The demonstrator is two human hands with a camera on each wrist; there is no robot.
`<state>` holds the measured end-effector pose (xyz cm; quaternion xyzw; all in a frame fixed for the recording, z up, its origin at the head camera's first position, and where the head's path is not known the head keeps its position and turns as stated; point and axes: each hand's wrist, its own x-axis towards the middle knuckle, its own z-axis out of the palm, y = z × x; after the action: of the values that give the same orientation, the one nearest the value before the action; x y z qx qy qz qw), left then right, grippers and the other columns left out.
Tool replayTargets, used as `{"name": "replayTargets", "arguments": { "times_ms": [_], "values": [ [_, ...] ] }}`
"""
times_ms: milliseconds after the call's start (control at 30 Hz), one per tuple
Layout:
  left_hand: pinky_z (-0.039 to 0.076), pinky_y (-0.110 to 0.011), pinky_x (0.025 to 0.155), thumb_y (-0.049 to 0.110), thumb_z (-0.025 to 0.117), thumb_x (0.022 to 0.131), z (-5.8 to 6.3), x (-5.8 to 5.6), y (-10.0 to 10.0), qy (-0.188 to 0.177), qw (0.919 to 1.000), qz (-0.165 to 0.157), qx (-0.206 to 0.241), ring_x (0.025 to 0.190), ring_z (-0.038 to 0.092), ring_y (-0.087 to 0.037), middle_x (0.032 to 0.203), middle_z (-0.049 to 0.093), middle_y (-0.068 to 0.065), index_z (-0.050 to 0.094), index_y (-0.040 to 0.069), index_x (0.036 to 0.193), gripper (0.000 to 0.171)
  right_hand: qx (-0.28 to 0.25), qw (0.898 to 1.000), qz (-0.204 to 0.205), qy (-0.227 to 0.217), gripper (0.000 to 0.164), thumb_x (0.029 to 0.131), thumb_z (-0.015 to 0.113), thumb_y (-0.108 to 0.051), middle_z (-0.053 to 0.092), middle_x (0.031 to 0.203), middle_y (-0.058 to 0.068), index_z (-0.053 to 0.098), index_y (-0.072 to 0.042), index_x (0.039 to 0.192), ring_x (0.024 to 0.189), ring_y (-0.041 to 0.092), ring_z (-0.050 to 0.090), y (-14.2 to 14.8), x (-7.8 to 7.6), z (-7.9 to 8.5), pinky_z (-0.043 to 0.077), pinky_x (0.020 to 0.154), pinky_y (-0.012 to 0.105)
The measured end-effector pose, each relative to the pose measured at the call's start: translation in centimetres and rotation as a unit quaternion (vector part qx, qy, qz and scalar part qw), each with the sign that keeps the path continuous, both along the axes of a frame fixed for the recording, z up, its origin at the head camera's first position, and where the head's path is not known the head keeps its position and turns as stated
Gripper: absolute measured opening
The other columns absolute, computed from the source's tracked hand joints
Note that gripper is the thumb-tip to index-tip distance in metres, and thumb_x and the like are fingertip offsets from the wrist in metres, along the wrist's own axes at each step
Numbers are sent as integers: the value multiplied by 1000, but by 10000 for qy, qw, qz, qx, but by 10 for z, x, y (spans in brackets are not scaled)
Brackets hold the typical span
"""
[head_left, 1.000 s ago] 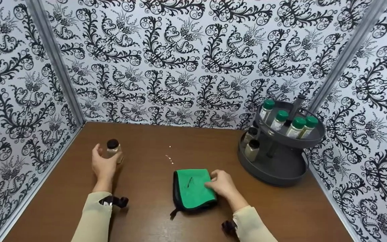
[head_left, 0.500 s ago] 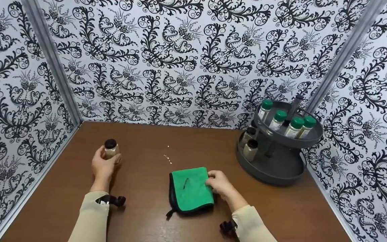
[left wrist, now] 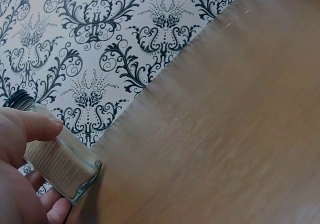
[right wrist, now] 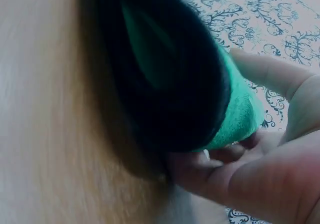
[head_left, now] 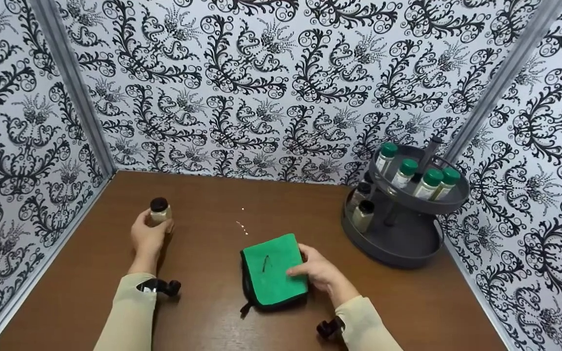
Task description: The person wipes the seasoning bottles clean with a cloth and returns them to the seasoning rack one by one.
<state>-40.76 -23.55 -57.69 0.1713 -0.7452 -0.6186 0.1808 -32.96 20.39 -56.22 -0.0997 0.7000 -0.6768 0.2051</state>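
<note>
On the left of the table, my left hand (head_left: 147, 240) grips a small glass spice jar (head_left: 161, 212) with a black lid. The left wrist view shows the thumb across the side of this jar (left wrist: 62, 166), fingers behind it and pale contents within. Right of centre lies a folded green cloth (head_left: 275, 278) with a black edge and a small dark mark on top. My right hand (head_left: 321, 269) holds its right side, thumb on top. Seen from the right wrist, the cloth's green fold (right wrist: 239, 115) sits between thumb and fingers.
A dark two-tier rack (head_left: 398, 251) stands at the right. Its upper tier carries several green-lidded jars (head_left: 404, 174); black-lidded jars (head_left: 363, 217) stand on the lower one. White crumbs (head_left: 243, 227) lie on the brown table (head_left: 203, 292) behind the cloth. Patterned walls enclose the table.
My right hand has gone from touching the cloth's edge to gripping it, thumb over the top, and the cloth has turned slightly. My left fingers have closed round the jar.
</note>
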Motion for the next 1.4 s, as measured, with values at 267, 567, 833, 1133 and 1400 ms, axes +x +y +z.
{"name": "replayTargets", "arguments": {
  "times_ms": [267,567,833,1133,1400],
  "values": [
    [44,-49,113,10,78,93,0,0,2,-48,9999,96,-85,131,57,-35,146,60,-21,54,7,153,64,-384,9978,492,-207,90,80,74,10,63,134,15,30,-2,159,115,26,68,-3,0,-4,61,94,39],
    [44,-49,117,11,77,93,-1,1,2,-46,10000,41,-42,135,57,-35,149,60,-21,53,8,154,66,-848,9910,837,-613,58,89,70,4,75,119,7,51,9,143,108,21,75,-9,1,-7,62,95,36],
    [44,-54,115,14,75,95,-1,0,2,73,9986,62,-515,135,56,-40,146,60,-24,53,4,152,61,-857,9908,743,-742,100,82,69,12,61,136,17,21,-9,167,117,31,69,-14,7,-9,63,93,45],
    [43,-52,117,17,75,94,-2,1,3,-64,9980,71,-626,137,56,-39,148,61,-23,53,5,153,64,-791,9936,375,-712,92,81,72,10,65,132,17,27,-2,160,114,29,71,-21,10,-13,62,95,43],
    [42,-54,118,16,75,95,0,1,3,-73,9982,-3,-589,138,55,-41,149,59,-25,51,4,154,64,-941,9917,280,-836,78,79,65,15,69,127,16,37,1,150,113,31,73,-25,10,-20,63,94,45]
  ]
}}
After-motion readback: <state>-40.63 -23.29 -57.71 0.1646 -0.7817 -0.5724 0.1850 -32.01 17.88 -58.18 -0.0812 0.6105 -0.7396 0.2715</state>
